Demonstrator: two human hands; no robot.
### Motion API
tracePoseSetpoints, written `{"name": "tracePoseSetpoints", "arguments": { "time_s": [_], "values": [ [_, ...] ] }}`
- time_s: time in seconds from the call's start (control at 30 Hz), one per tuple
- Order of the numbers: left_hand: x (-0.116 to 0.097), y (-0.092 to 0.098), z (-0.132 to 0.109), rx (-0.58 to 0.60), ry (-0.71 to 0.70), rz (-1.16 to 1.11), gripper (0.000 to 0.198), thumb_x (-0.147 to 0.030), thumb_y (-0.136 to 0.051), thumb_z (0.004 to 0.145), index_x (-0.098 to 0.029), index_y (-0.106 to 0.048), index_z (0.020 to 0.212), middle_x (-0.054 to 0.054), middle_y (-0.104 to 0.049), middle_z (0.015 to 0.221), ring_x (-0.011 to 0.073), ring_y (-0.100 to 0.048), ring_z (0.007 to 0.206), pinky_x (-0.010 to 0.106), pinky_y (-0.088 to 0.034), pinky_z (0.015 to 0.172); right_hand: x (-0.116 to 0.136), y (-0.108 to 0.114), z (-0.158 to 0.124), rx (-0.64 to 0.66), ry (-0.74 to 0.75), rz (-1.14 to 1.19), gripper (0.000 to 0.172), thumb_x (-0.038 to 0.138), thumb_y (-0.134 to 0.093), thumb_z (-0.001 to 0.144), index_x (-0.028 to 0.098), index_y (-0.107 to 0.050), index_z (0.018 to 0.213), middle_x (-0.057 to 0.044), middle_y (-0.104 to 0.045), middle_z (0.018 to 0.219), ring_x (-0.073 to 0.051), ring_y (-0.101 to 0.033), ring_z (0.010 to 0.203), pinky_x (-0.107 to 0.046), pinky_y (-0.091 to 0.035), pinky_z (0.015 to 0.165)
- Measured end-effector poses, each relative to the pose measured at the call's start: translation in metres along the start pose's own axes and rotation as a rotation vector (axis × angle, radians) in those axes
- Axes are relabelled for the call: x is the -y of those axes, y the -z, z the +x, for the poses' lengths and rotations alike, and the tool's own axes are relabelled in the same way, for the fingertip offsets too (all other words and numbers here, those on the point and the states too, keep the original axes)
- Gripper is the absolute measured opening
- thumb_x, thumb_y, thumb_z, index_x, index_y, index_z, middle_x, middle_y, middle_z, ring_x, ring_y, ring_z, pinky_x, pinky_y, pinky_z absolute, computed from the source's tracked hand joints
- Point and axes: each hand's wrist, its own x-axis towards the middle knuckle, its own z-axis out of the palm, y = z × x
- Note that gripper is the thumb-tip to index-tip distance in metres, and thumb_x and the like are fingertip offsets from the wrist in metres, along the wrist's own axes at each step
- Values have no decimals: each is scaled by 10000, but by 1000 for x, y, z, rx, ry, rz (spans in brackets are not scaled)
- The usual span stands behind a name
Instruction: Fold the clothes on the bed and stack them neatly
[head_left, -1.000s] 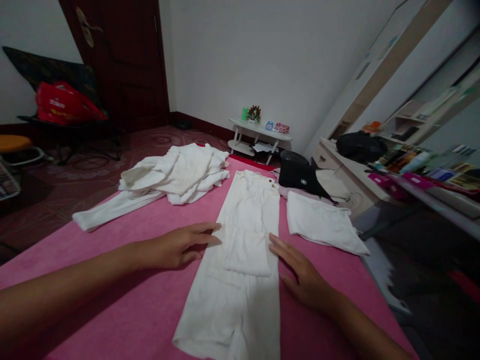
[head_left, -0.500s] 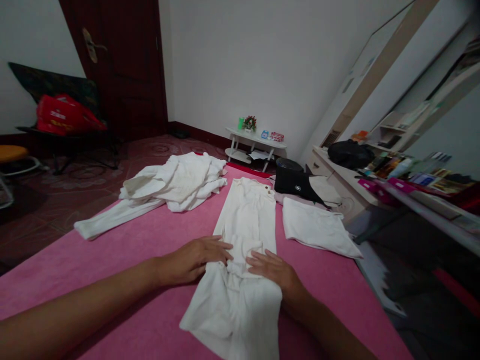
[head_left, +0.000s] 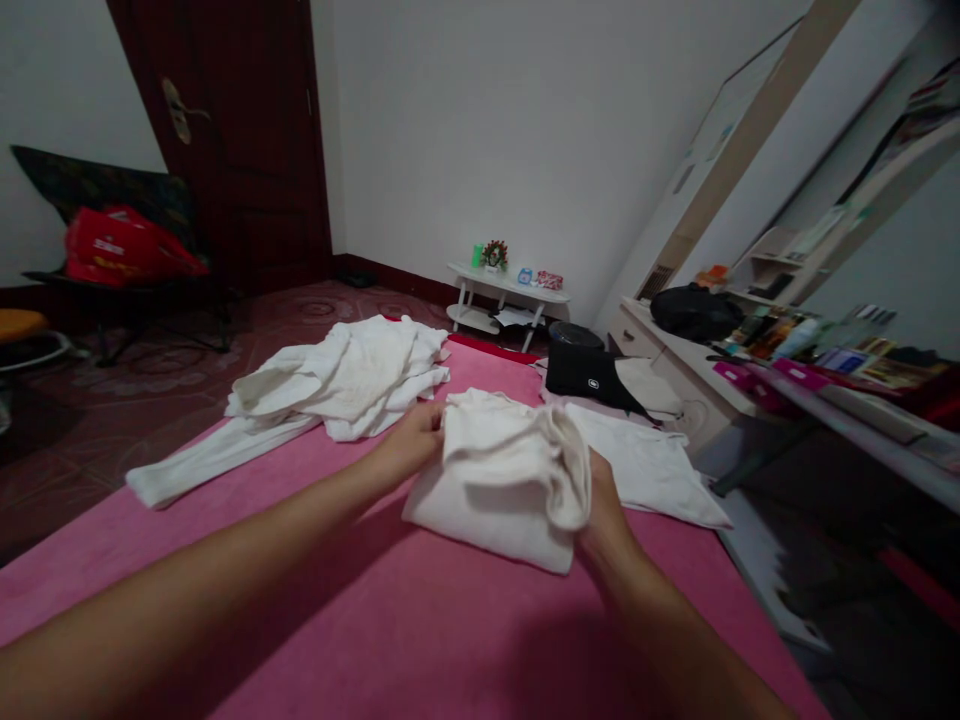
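A white garment point(head_left: 502, 500) lies on the pink bed cover point(head_left: 420, 620) in front of me, folded over into a short, thick bundle with loose layers at its right end. My left hand point(head_left: 421, 438) is closed on its upper left edge, thumb and fingers pinching the cloth. At the right end, my right hand point(head_left: 601, 500) grips the bundle, its fingers mostly hidden behind the cloth. Just beyond that hand rests a flat, folded white garment point(head_left: 645, 460). To the left lies a heap of crumpled white clothes point(head_left: 352, 375), one sleeve stretched out toward me.
A black folded garment point(head_left: 581, 370) lies at the bed's far right. Beyond the bed stands a small white table point(head_left: 510, 285) with a plant on it. A cluttered dresser point(head_left: 675, 350) borders the right side. Left, a red bag point(head_left: 127, 245) sits on a chair before the door.
The near part of the long white garment has been folded up and away from me, making a shorter bundle. Both hands have moved forward and gone from lying flat to gripping its sides.
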Motion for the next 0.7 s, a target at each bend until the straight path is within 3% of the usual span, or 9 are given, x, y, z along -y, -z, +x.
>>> {"name": "tracePoseSetpoints", "arguments": {
  "time_s": [0.03, 0.13, 0.27, 0.37, 0.47, 0.53, 0.6, 0.7],
  "values": [
    [7, -5, 22, -46, 69, 192, 265, -358, -505, 889, -158, -678, 904, 30, -692, 813, 190, -652, 758, 263, -497, 648, -11, -5, 20, -57, 34, -63, 316, 422, -601, 756, 150, -663, 906, -67, -712, 829, -213, -644, 724, -327, -533, 659],
    [31, -22, 63, -148, 175, 388, 187, -320, -608, 811, -145, -658, 850, 72, -686, 825, 241, -644, 831, 313, -480, 712, -49, -11, 57, -162, 101, -419, 417, 385, -605, 733, 151, -609, 1077, -103, -703, 932, -256, -652, 826, -382, -519, 749],
    [57, -38, 67, -223, 232, 531, 178, -314, -617, 803, -143, -618, 854, 135, -672, 875, 306, -631, 910, 389, -462, 769, -83, -11, 63, -158, 239, -727, 475, 301, -516, 803, 168, -495, 1259, -125, -672, 1053, -268, -652, 889, -400, -504, 802],
    [60, -36, 59, -232, 216, 585, 276, -288, -613, 806, -134, -574, 1033, 149, -656, 974, 304, -624, 948, 403, -464, 801, -78, -9, 60, -98, 222, -817, 463, 256, -481, 826, 164, -468, 1280, -129, -651, 1110, -270, -640, 942, -409, -500, 838],
    [42, -31, 56, -234, 147, 623, 461, -186, -635, 757, -141, -494, 1195, 155, -578, 1194, 284, -552, 1113, 386, -434, 918, -54, -8, 64, -4, 167, -995, 414, 229, -524, 803, 161, -550, 1211, -162, -611, 1166, -312, -600, 1042, -459, -477, 891],
    [24, -34, 54, -182, 4, 632, 479, -151, -592, 767, -152, -485, 1234, 146, -514, 1302, 267, -486, 1210, 372, -390, 1002, -38, -13, 68, 12, 222, -1084, 416, 199, -544, 781, 156, -586, 1192, -192, -535, 1276, -354, -526, 1159, -499, -439, 944],
    [10, -47, 51, -53, -163, 618, 434, -164, -520, 810, -156, -507, 1244, 138, -495, 1346, 257, -470, 1240, 368, -368, 1045, -31, -23, 70, 36, 332, -1052, 451, 168, -492, 798, 147, -568, 1242, -183, -433, 1403, -345, -417, 1284, -503, -377, 1026],
    [8, -74, 45, 142, -210, 624, 498, -195, -468, 825, -166, -474, 1322, 130, -468, 1400, 282, -424, 1298, 425, -329, 1089, -44, -43, 66, 179, 341, -891, 496, 133, -334, 860, 146, -510, 1324, -120, -408, 1458, -238, -356, 1353, -448, -288, 1117]
  ]
}}
